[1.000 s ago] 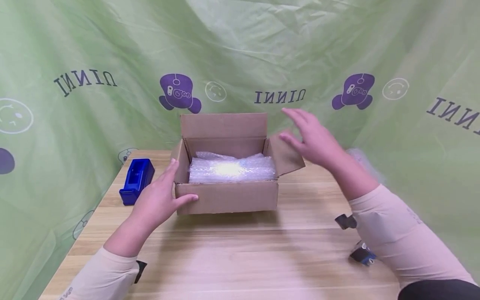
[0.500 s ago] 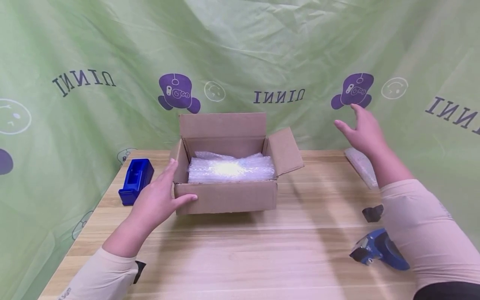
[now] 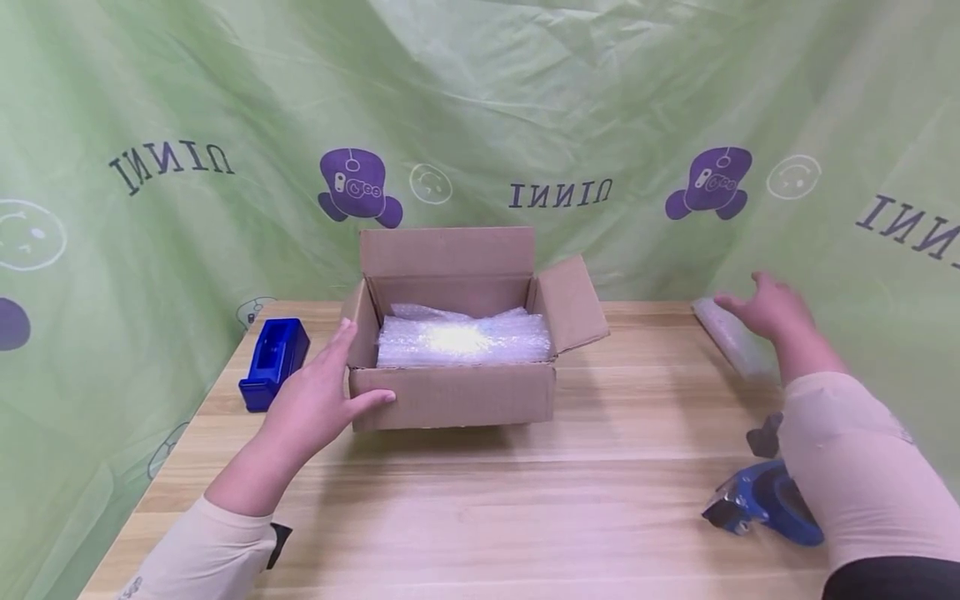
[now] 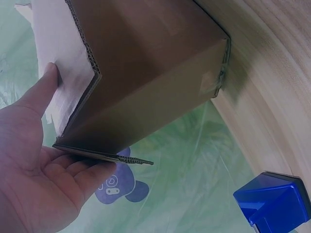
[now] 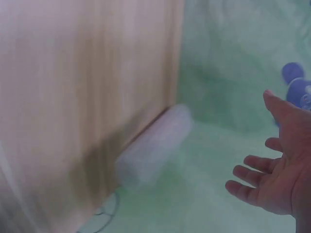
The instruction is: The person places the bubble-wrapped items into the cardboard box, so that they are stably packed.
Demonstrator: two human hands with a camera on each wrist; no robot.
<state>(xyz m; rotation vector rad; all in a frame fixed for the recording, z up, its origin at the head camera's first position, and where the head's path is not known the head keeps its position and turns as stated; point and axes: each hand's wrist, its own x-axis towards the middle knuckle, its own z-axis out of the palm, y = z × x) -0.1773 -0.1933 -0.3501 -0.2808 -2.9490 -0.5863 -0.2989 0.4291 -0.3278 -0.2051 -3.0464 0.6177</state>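
Note:
A brown cardboard box point(image 3: 453, 398) stands on the table with its back and right flaps raised outward. Clear bubble wrap point(image 3: 465, 337) fills its opening, with a bright glare on top. My left hand point(image 3: 315, 392) rests at the box's front left corner, thumb along the front and fingers against the left side; the left wrist view shows the fingers beneath a flap. Held above the far right of the table, my right hand point(image 3: 776, 310) has its fingers spread and nothing in it. Just beside it lies a flat roll of bubble wrap point(image 3: 731, 337).
A blue plastic desktop holder point(image 3: 274, 364) sits left of the box. Partly behind my right forearm lies a blue handheld tape dispenser point(image 3: 765, 500). A green printed cloth point(image 3: 480, 108) hangs behind the table point(image 3: 480, 517).
My right hand has moved away from the box's right flap, rightward and down to beside the bubble wrap roll. My left hand and the box stay in place.

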